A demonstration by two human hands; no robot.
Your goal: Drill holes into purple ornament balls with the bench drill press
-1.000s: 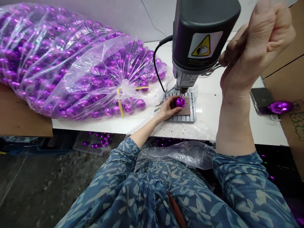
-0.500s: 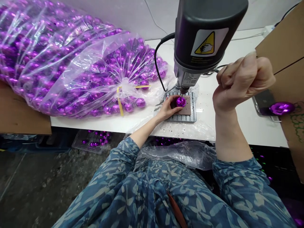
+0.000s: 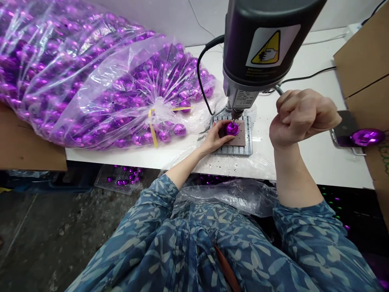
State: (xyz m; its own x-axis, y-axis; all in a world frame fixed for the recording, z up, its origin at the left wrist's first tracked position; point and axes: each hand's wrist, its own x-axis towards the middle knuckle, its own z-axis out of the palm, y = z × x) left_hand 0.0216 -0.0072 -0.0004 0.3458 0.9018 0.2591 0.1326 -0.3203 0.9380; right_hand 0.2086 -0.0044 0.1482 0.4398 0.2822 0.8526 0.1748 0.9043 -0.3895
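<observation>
Under the drill press (image 3: 261, 52), the left hand (image 3: 214, 138) gripped a purple ball (image 3: 232, 129) closely on a wire rack (image 3: 234, 150), the bit at its top, while the right hand (image 3: 300, 117) closed tight around the lever (image 3: 278, 90); a bulging plastic bag of balls (image 3: 91, 81) lay beside them.

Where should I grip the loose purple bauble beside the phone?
Probably around its widest part, coming from above and the left. The bauble is round and glossy, so a wide wrap should hold better than a pinch. It lies at the edge of the phone, with cardboard tight on its right.
</observation>
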